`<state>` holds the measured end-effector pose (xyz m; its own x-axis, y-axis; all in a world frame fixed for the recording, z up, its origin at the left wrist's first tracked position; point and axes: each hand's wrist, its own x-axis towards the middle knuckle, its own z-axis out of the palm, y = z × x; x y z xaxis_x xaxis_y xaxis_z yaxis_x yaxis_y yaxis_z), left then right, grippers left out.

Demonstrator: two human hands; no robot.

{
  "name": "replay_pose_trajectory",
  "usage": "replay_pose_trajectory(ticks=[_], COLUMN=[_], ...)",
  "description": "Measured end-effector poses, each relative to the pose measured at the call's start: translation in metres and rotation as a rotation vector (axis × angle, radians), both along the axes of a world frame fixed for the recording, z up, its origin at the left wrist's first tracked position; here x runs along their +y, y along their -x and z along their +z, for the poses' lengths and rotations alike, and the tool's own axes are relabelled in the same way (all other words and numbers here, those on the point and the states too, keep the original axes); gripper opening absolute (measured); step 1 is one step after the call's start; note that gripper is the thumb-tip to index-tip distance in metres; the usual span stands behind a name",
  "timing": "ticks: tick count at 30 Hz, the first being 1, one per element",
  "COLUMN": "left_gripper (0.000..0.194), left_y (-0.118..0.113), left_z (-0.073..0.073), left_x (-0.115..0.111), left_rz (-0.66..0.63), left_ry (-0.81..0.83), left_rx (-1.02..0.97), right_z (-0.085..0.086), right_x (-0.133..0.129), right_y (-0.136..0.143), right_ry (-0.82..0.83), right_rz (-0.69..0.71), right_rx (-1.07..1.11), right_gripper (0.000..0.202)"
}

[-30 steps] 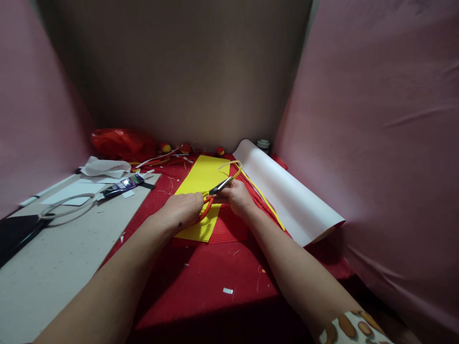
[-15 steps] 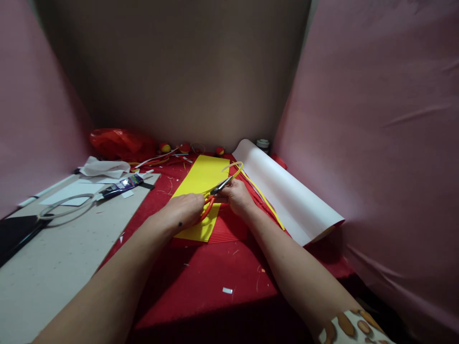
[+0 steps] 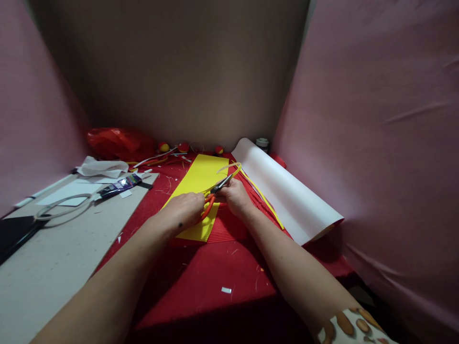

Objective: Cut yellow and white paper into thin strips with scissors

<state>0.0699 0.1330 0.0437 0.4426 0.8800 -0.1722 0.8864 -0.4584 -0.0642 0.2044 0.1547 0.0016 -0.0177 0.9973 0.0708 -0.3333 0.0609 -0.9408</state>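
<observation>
My left hand point(image 3: 188, 208) is closed at the orange handles of the scissors point(image 3: 209, 206), whose metal blades point up and to the right. Beside the blades, my right hand point(image 3: 234, 195) pinches yellow corrugated paper; its fingertips are partly hidden. A narrow yellow strip point(image 3: 234, 168) curls up above the blades. Under both hands lies the yellow corrugated sheet point(image 3: 206, 172), overlapping a red corrugated sheet point(image 3: 225, 227).
At right lie a rolled white sheet point(image 3: 287, 191) and a loose yellow strip point(image 3: 263, 197). A grey board point(image 3: 82, 248) at left carries a glue tube point(image 3: 120, 185) and a wire loop point(image 3: 64, 208). Behind are a red plastic bag point(image 3: 118, 143) and small red-and-yellow balls point(image 3: 164, 147).
The curled strip's tip has shifted slightly left and down. Both hands and the scissors stay almost in place; the whole view has shifted a little.
</observation>
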Motion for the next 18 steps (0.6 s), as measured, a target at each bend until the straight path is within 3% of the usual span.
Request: replay_pose_trajectory(ticks=[4,8,10,14,18], left_gripper=[0.025,0.031,0.028,0.024,0.021], left_y=[0.000,0.011,0.017,0.017,0.014], left_z=[0.004,0.010,0.010,-0.001,-0.011], left_x=[0.001,0.009,0.014,0.024,0.027], left_rz=[-0.016,0.194,0.248,0.149,0.161], left_ry=[0.000,-0.274,-0.312,0.012,0.105], left_rx=[-0.037,-0.223,-0.391,-0.882,-1.007], right_z=[0.002,0.003,0.003,0.000,0.000], right_x=[-0.001,-0.002,-0.002,-0.001,0.000], right_y=[0.001,-0.001,-0.003,-0.006,-0.009], right_ry=[0.019,0.022,0.002,-0.046,-0.062], right_rz=[0.024,0.104,0.126,0.173,0.153], right_rx=[0.024,0.072,0.093,0.122,0.132], right_gripper=[0.016,0.007,0.004,0.006,0.016])
